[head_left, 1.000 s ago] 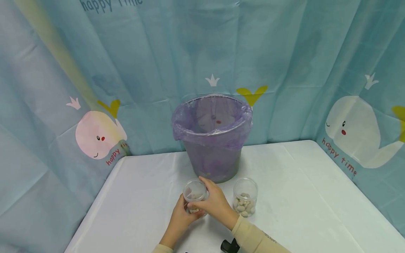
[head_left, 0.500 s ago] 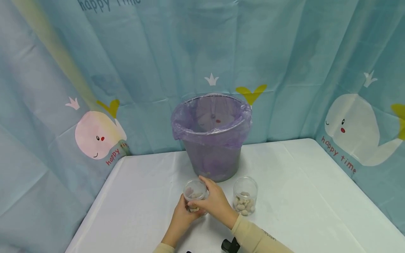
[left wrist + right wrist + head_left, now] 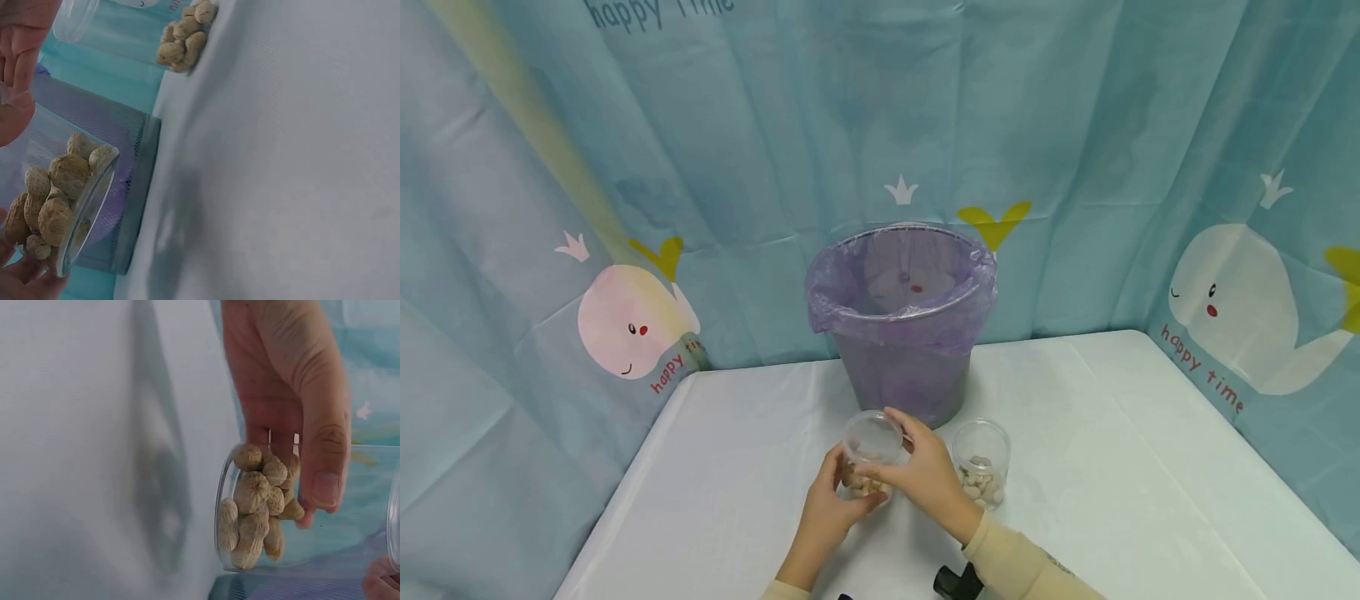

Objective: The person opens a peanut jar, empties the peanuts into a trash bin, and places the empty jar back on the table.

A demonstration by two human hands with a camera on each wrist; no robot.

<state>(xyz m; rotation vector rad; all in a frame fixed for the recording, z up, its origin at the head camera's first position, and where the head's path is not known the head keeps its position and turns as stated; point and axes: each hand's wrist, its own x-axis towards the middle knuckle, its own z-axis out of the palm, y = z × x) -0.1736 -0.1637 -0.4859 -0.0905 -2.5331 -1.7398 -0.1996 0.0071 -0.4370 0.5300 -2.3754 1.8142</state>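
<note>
In the head view, my left hand (image 3: 827, 512) grips the lower part of a clear jar (image 3: 867, 471). My right hand (image 3: 928, 475) holds that jar's upper end, thumb in front and fingers behind. Unshelled peanuts (image 3: 53, 197) fill the bottom of the jar, which is tilted and raised off the table in the left wrist view. The right wrist view shows my left thumb (image 3: 326, 481) along the jar wall and a round clear rim or lid (image 3: 394, 519) at the jar's top; which it is, I cannot tell. My right fingers are mostly hidden there.
A second clear jar (image 3: 982, 450) with peanuts stands upright to the right. Behind the hands is a purple-grey mesh bin (image 3: 902, 383) lined with a purple bag (image 3: 842, 300). A white cloth covers the table (image 3: 715, 483); a blue printed curtain (image 3: 760, 167) surrounds it. Near the right wrist is a black device (image 3: 955, 582).
The jar's top has risen and shifted slightly right, and more of its peanuts show. My right hand has moved right and slightly up with it; the left hand keeps its hold.
</note>
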